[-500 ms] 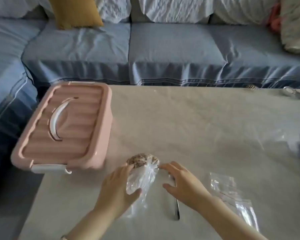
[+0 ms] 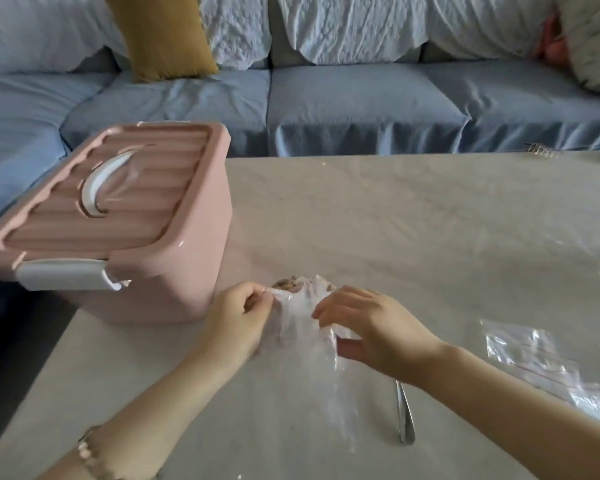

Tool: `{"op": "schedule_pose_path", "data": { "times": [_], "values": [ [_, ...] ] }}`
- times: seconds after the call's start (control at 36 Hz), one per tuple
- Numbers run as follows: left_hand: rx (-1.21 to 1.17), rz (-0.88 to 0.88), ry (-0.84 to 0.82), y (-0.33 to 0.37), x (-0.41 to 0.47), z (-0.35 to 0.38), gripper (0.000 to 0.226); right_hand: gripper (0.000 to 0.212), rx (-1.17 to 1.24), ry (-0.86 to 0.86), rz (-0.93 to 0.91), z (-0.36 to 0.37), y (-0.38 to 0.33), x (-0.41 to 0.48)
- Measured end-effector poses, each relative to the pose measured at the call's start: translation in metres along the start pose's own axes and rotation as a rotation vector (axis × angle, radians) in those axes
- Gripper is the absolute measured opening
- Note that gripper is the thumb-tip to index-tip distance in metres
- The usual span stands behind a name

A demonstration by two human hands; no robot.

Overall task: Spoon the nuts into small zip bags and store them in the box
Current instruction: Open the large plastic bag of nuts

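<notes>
— Head view is showing you working the clear bag of nuts (image 2: 303, 306) dead centre on the desk (image 2: 413, 220), right between your hands. Your left hand (image 2: 238, 318) is pinching one side of the plastic, your right hand (image 2: 374, 329) is pinching the other; both are closing narrowly on film, nothing else.

— Which way is it lying?

— Its long axis is running from you toward the sofa (image 2: 326, 98): the nuts (image 2: 288, 284) are bunching at the far end, the loose tail is trailing back toward you. Whether the mouth is open or sealed, I cannot tell through the blur.

— And the box?

— The pink box (image 2: 125, 216) is sitting to your left, just beside your left hand, so that hand is the nearer one. Its lid is lying on top, with the white latch facing you; what it is holding is hidden.

— The rest?

— The spoon (image 2: 404, 417) is lying under your right wrist, and the empty zip bags (image 2: 548, 368) are lying flat further right.
</notes>
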State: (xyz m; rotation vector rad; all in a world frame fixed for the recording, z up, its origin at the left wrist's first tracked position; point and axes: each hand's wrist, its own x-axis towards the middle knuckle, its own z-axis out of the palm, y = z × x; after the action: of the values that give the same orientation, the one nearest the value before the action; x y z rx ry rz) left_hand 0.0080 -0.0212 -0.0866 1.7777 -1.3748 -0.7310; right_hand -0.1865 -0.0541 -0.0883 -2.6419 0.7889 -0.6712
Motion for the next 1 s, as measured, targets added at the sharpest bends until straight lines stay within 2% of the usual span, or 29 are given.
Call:
{"op": "schedule_pose_path", "data": {
  "times": [0.06, 0.08, 0.11, 0.17, 0.19, 0.22, 0.28, 0.33, 0.36, 0.39, 0.42, 0.47, 0.5, 0.53, 0.58, 0.61, 0.67, 0.72, 0.78, 0.83, 0.89, 0.94, 1.0],
  "values": [
    [-0.053, 0.016, 0.014, 0.014, -0.007, -0.004, 0.026, 0.005, 0.048, 0.033, 0.193, -0.010, -0.014, 0.000],
    [-0.097, -0.027, -0.012, 0.020, -0.011, -0.006, 0.025, 0.019, 0.098, 0.042, 0.297, -0.012, -0.020, 0.000],
    [-0.126, -0.068, -0.057, 0.026, -0.015, -0.009, 0.046, 0.030, 0.175, 0.053, 0.403, -0.015, -0.026, -0.001],
    [-0.114, -0.106, -0.203, 0.041, -0.026, -0.018, 0.100, 0.031, 0.280, 0.146, 0.566, -0.020, -0.035, -0.002],
    [-0.102, -0.090, -0.268, 0.049, -0.031, -0.024, 0.111, 0.024, 0.307, 0.203, 0.635, -0.023, -0.039, -0.001],
    [-0.092, -0.075, -0.321, 0.056, -0.034, -0.029, 0.112, 0.017, 0.340, 0.253, 0.695, -0.027, -0.042, 0.000],
    [-0.016, -0.034, -0.344, 0.065, -0.036, -0.037, 0.093, 0.016, 0.438, 0.328, 0.805, -0.036, -0.051, 0.001],
    [0.100, 0.047, -0.257, 0.067, -0.033, -0.041, 0.044, 0.016, 0.648, 0.359, 0.839, -0.047, -0.065, 0.003],
    [0.156, 0.087, -0.192, 0.068, -0.032, -0.043, 0.020, 0.017, 0.769, 0.339, 0.836, -0.053, -0.075, 0.005],
    [0.177, 0.117, -0.132, 0.071, -0.034, -0.044, 0.018, 0.035, 0.824, 0.299, 0.818, -0.056, -0.084, 0.006],
    [0.172, 0.118, -0.097, 0.074, -0.035, -0.045, 0.024, 0.054, 0.757, 0.237, 0.805, -0.058, -0.091, 0.008],
    [0.136, 0.146, -0.069, 0.081, -0.038, -0.046, 0.028, 0.073, 0.421, 0.151, 0.796, -0.056, -0.095, 0.011],
    [0.133, 0.172, -0.070, 0.083, -0.042, -0.047, 0.029, 0.072, 0.282, 0.140, 0.766, -0.054, -0.097, 0.012],
    [0.138, 0.193, -0.067, 0.085, -0.044, -0.048, 0.029, 0.063, 0.201, 0.144, 0.736, -0.052, -0.095, 0.013],
    [0.157, 0.222, -0.027, 0.084, -0.047, -0.051, 0.030, 0.025, 0.172, 0.192, 0.698, -0.054, -0.090, 0.014],
    [0.154, 0.229, 0.020, 0.081, -0.047, -0.054, 0.033, 0.020, 0.191, 0.217, 0.678, -0.056, -0.086, 0.015],
    [0.153, 0.254, 0.123, 0.076, -0.042, -0.062, 0.036, 0.027, 0.265, 0.254, 0.647, -0.063, -0.077, 0.019],
    [0.247, 0.333, 0.197, 0.071, -0.038, -0.068, 0.037, 0.026, 0.240, 0.322, 0.596, -0.071, -0.071, 0.027],
    [0.339, 0.422, 0.220, 0.066, -0.033, -0.071, 0.029, 0.023, 0.178, 0.389, 0.542, -0.074, -0.064, 0.035],
    [0.378, 0.514, 0.175, 0.059, -0.030, -0.070, 0.022, 0.030, 0.105, 0.445, 0.466, -0.072, -0.060, 0.039],
    [0.432, 0.745, 0.083, 0.052, -0.026, -0.071, 0.019, 0.035, -0.019, 0.425, 0.371, -0.066, -0.057, 0.039],
    [0.563, 1.017, 0.032, 0.044, -0.023, -0.071, 0.028, 0.033, -0.156, 0.331, 0.275, -0.060, -0.054, 0.034],
    [0.662, 1.168, 0.026, 0.036, -0.018, -0.070, 0.027, 0.033, -0.289, 0.254, 0.167, -0.059, -0.050, 0.030]
  ]
}}
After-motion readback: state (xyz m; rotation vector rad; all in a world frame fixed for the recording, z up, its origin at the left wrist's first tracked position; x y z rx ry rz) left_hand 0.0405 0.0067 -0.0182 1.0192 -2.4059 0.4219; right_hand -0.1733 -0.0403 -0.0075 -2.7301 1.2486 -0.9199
